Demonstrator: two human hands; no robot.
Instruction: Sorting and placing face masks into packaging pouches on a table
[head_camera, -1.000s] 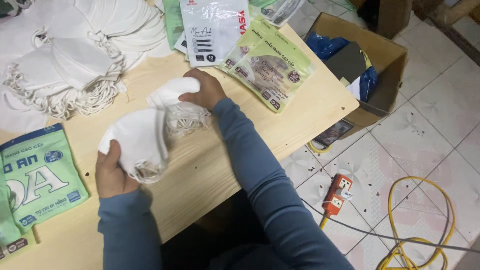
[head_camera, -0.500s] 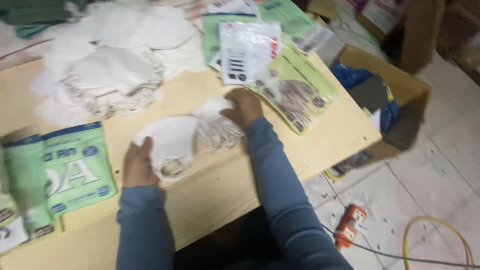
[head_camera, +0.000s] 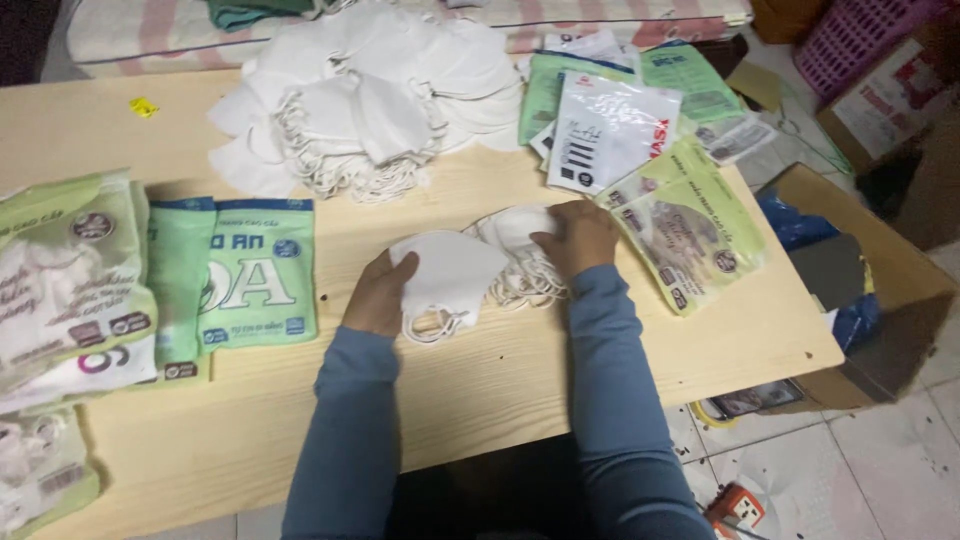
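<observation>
Near the middle of the pale wooden table (head_camera: 560, 385), toward its front edge: a small stack of white folded fabric face masks with looped ear cords (head_camera: 455, 280), exact count impossible to tell. Left hand (head_camera: 378, 298) curled around the stack's left end, fingers closed on the topmost mask, thumb under its edge; grip snug, not wide. Right hand (head_camera: 578, 238) laid palm-down on the stack's right end, fingers bent and pressing on the bunched masks and tangled cords; grip half closed, whether pinching or only pressing cannot be told.

At the far edge, centre: one large loose heap of the same white masks (head_camera: 370, 100), far too many to count. Along the left edge: two flat green printed plastic packets (head_camera: 245, 272) side by side, just beside the left hand, and further left one bulging pale-green filled bag (head_camera: 65, 280), with a second filled bag (head_camera: 40, 465) at the front left corner. Toward the right edge: one white flat pouch with black and red print (head_camera: 610, 130) lying over a fan of at least four green printed packets (head_camera: 690, 225), the nearest touching the right hand. Off the right edge, on the floor: one open brown cardboard box (head_camera: 880, 290).
</observation>
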